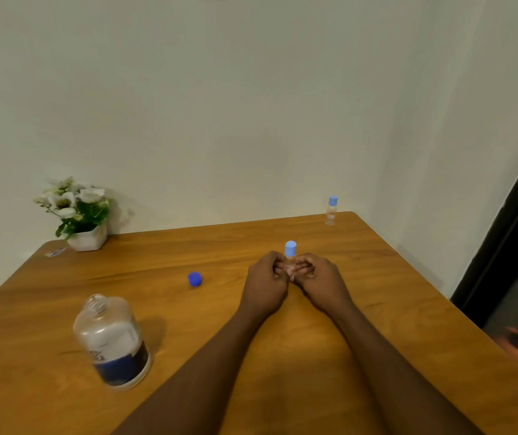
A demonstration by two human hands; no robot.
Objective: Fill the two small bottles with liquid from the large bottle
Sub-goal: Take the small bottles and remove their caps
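Note:
A small clear bottle with a light blue cap [290, 250] stands upright at the table's middle. My left hand [265, 282] and my right hand [319, 282] both close around its body from either side, hiding most of it. A second small bottle [331, 211], also capped in light blue, stands at the far right corner of the table. The large clear bottle [111, 340] with a dark blue label stands uncapped at the near left. Its dark blue cap [195, 279] lies on the table between the large bottle and my hands.
The wooden table [283, 356] meets a pale wall at the back. A white pot of white flowers [77, 211] sits at the far left corner, with a small clear scrap [55, 252] beside it. A dark door frame [502, 246] runs down the right side.

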